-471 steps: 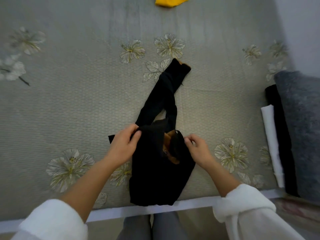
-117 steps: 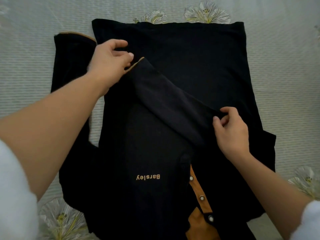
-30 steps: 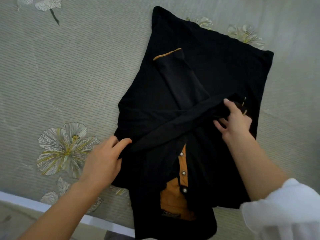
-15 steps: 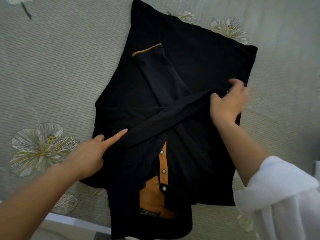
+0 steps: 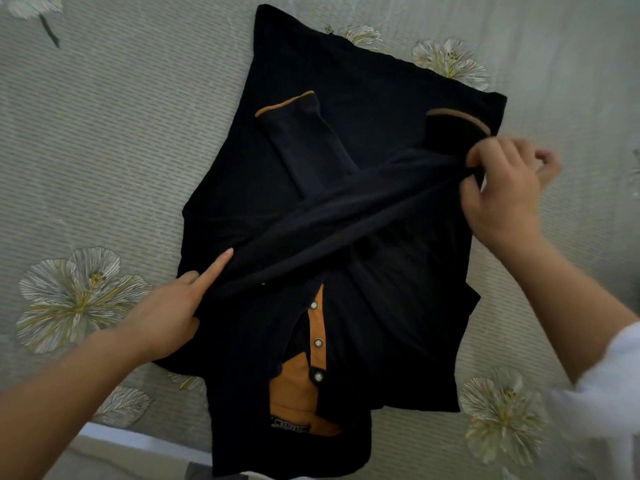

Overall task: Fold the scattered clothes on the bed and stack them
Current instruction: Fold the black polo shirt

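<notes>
- Black shirt: lies front up on the bed, collar at the near edge; first sleeve already laid over the body.
- Second sleeve: stretched across the chest, not yet laid flat.
- Right hand pinches this sleeve near its cuff; left hand presses its shoulder end with a straight forefinger.
- Judged remaining: body folds, stacking.

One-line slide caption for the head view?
Left hand presses the fold of a black shirt on the floral bedspread while the right hand pinches the crossing sleeve over the folded sleeve.
</notes>
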`<state>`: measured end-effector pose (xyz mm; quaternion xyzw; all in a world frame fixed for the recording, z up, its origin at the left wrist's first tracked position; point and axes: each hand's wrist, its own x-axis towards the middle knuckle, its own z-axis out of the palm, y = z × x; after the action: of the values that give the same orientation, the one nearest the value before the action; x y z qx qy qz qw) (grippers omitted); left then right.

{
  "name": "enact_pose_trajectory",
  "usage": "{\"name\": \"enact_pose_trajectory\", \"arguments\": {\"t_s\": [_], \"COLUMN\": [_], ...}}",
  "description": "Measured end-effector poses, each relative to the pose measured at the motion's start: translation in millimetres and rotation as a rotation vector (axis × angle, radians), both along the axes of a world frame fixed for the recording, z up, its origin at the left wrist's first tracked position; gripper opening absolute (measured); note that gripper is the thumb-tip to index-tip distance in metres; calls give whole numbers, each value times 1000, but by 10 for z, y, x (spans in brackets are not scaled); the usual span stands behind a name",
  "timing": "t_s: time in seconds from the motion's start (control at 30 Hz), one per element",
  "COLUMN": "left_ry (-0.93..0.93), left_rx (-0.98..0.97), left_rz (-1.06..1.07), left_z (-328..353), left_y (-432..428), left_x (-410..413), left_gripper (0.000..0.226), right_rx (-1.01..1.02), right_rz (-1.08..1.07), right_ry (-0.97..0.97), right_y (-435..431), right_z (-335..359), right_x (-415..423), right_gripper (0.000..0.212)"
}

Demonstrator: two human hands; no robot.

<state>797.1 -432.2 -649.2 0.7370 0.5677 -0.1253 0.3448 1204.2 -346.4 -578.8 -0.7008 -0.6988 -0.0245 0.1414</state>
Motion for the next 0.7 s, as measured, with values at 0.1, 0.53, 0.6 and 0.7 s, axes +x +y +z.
{"name": "enact_pose_trajectory", "arguments": {"t_s": [0.1, 0.53, 0.6, 0.7], "left_ry": [34, 130, 124, 79], "left_rx": [14, 195, 256, 322], "left_rz": [-29, -138, -136, -142], "left_z": [9, -33, -14, 62], "left_y": [-4, -221, -312, -467], "left_x": [15, 32, 9, -81], "left_gripper": [110, 110, 108, 102], "right_rx": [-189, -469, -702, -693], "right_rz": [-63, -179, -108, -128], "right_ry": [-190, 106, 74, 61], "right_y": [-354, -561, -655, -911], "right_z": [-272, -534, -587, -571], "right_x": [233, -276, -385, -500], "right_gripper": [14, 55, 62, 70]}}
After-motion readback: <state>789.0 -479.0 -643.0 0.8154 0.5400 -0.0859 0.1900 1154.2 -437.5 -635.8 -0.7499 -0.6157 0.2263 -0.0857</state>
